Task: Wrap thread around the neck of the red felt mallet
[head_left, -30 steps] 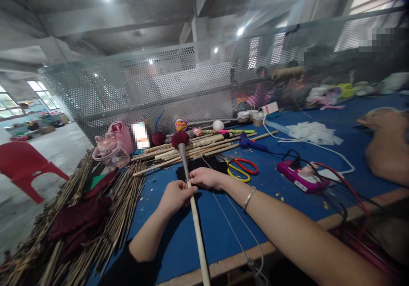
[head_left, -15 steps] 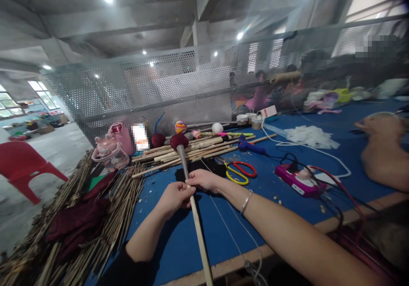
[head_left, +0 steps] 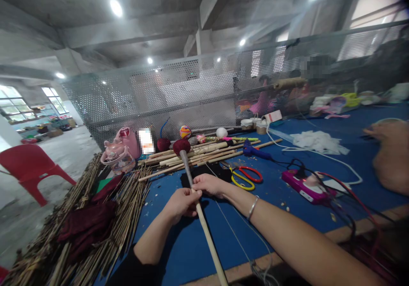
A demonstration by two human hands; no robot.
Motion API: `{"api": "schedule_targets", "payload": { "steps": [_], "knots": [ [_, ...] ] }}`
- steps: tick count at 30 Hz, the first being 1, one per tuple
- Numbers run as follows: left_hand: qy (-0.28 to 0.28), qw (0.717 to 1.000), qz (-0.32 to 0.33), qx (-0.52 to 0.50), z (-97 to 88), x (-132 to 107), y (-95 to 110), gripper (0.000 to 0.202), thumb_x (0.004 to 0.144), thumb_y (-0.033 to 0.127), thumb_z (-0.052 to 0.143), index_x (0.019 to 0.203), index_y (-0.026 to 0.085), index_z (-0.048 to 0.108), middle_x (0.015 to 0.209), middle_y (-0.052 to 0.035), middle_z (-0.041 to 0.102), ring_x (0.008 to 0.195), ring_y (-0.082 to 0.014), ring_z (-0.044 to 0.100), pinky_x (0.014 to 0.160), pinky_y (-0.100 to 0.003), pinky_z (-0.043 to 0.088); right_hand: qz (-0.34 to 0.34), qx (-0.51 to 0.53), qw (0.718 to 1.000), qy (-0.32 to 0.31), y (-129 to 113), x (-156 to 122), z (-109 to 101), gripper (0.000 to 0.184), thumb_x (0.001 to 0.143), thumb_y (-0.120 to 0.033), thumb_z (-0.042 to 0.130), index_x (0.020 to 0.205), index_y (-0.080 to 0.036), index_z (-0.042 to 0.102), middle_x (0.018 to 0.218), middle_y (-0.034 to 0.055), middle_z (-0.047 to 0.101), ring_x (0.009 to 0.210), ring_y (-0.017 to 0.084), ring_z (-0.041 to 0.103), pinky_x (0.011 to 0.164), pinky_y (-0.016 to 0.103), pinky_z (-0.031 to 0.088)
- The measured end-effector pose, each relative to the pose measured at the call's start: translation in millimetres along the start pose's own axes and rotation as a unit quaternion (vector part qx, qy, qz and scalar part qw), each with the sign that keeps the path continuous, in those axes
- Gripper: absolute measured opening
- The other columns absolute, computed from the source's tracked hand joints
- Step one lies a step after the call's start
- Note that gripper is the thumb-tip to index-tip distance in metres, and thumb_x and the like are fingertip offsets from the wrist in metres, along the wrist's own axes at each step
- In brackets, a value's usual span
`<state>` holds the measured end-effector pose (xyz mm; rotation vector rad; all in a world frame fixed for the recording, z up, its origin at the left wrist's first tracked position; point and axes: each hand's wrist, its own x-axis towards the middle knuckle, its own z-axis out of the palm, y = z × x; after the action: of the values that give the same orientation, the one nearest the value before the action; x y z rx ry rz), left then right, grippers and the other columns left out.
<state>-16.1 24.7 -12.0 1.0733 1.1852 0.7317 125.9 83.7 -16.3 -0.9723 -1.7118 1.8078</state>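
A long pale stick (head_left: 209, 243) slants up from the table's near edge to a dark red ball head (head_left: 181, 146); its upper shaft is wrapped in grey. My left hand (head_left: 182, 203) is closed around the shaft at mid-length. My right hand (head_left: 209, 184), with a silver bracelet on its wrist, pinches the shaft just above the left. A thin thread (head_left: 233, 230) runs from the hands down to the near edge. Black cloth (head_left: 207, 172) lies under the hands on the blue table (head_left: 277, 218).
Yellow and red scissors (head_left: 246, 177), a blue glue gun (head_left: 254, 150), a pink power strip (head_left: 302, 186) with cables, and a row of sticks (head_left: 204, 152) lie beyond. A pile of thin canes with dark red cloth (head_left: 86, 222) fills the left. A perforated metal screen (head_left: 191, 94) backs the table.
Both hands keep their hold on the stick. The view has shifted a little, so the hands and stick sit slightly lower and to the right.
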Motion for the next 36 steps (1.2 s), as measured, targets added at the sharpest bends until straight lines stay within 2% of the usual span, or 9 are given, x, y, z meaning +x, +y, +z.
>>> {"api": "schedule_targets", "payload": {
  "steps": [2,6,10,14,20,23,29,32,36],
  "knots": [
    [0.024,0.999,0.025,0.019,1.6,0.8,-0.9,0.041,0.056,0.046,0.073,0.063,0.013,0.049,0.049,0.0040,0.048,0.041,-0.0050,0.046,0.047,-0.020,0.042,-0.010,0.012,1.000,0.008,1.4,1.0,1.1,0.020,0.065,-0.028,0.063,0.067,-0.012,0.049,0.046,-0.0066,0.045,0.035,0.002,0.026,0.035,0.017,0.013],
    [0.021,0.999,0.049,-0.007,3.3,-2.3,1.6,0.041,0.057,0.045,0.072,0.070,0.013,0.051,0.058,0.0001,0.056,0.049,-0.0085,0.054,0.051,-0.021,0.044,-0.031,0.052,0.998,0.019,-1.0,0.1,1.3,0.025,0.065,-0.031,0.065,0.071,-0.013,0.048,0.051,-0.0045,0.051,0.037,0.002,0.031,0.037,0.017,0.016],
    [-0.020,0.998,0.023,-0.047,2.6,-5.0,5.9,0.036,0.061,0.039,0.071,0.077,0.013,0.053,0.071,-0.0052,0.062,0.059,-0.0113,0.060,0.055,-0.021,0.045,-0.029,0.050,0.998,0.014,-3.7,-1.5,1.2,0.024,0.067,-0.029,0.065,0.068,-0.013,0.048,0.052,-0.0034,0.052,0.040,0.004,0.037,0.040,0.017,0.023],
    [-0.067,0.997,-0.027,-0.032,1.8,-1.1,5.9,0.029,0.065,0.035,0.067,0.078,0.012,0.054,0.077,-0.0089,0.064,0.062,-0.0127,0.062,0.054,-0.021,0.045,-0.012,-0.026,0.996,0.081,1.6,1.7,3.6,0.018,0.068,-0.022,0.063,0.061,-0.013,0.048,0.050,-0.0030,0.052,0.045,0.006,0.042,0.044,0.018,0.029],
    [0.076,0.992,0.032,0.100,4.6,1.0,0.8,0.031,0.062,0.038,0.067,0.067,0.016,0.047,0.049,0.0040,0.049,0.041,-0.0078,0.048,0.043,-0.020,0.040,0.003,-0.122,0.983,0.134,6.6,6.6,6.1,0.020,0.065,-0.023,0.066,0.059,-0.014,0.049,0.048,-0.0057,0.046,0.045,0.005,0.037,0.043,0.018,0.025],
    [0.106,0.982,0.069,0.141,4.7,0.7,-1.0,0.035,0.059,0.041,0.069,0.062,0.017,0.044,0.045,0.0047,0.047,0.038,-0.0080,0.045,0.039,-0.020,0.037,0.009,-0.117,0.986,0.117,4.3,4.7,2.4,0.022,0.066,-0.026,0.066,0.058,-0.014,0.048,0.045,-0.0073,0.042,0.041,0.003,0.031,0.040,0.018,0.020],
    [0.025,0.998,0.059,0.000,1.6,-1.7,4.8,0.035,0.061,0.043,0.069,0.066,0.014,0.051,0.057,-0.0002,0.057,0.045,-0.0059,0.049,0.049,-0.019,0.042,0.015,0.000,1.000,-0.004,-0.3,-0.3,-7.2,0.024,0.074,-0.039,0.057,0.069,-0.016,0.051,0.037,-0.0111,0.029,0.032,0.004,0.017,0.033,0.019,0.010],
    [-0.020,0.999,0.008,-0.035,0.1,-1.4,5.0,0.035,0.060,0.041,0.071,0.073,0.013,0.054,0.073,-0.0059,0.063,0.054,-0.0073,0.055,0.054,-0.019,0.043,0.026,-0.016,0.999,0.009,-0.9,0.1,-5.3,0.021,0.074,-0.032,0.057,0.066,-0.015,0.050,0.037,-0.0104,0.031,0.031,0.003,0.017,0.033,0.019,0.010],
    [0.016,0.999,0.008,0.030,2.0,1.9,-1.3,0.034,0.063,0.044,0.067,0.067,0.014,0.050,0.057,-0.0008,0.057,0.046,-0.0071,0.051,0.048,-0.019,0.042,0.038,-0.060,0.996,0.057,0.3,2.4,-0.7,0.020,0.071,-0.026,0.059,0.060,-0.014,0.047,0.038,-0.0098,0.034,0.033,0.002,0.021,0.035,0.018,0.012]
  ]
}}
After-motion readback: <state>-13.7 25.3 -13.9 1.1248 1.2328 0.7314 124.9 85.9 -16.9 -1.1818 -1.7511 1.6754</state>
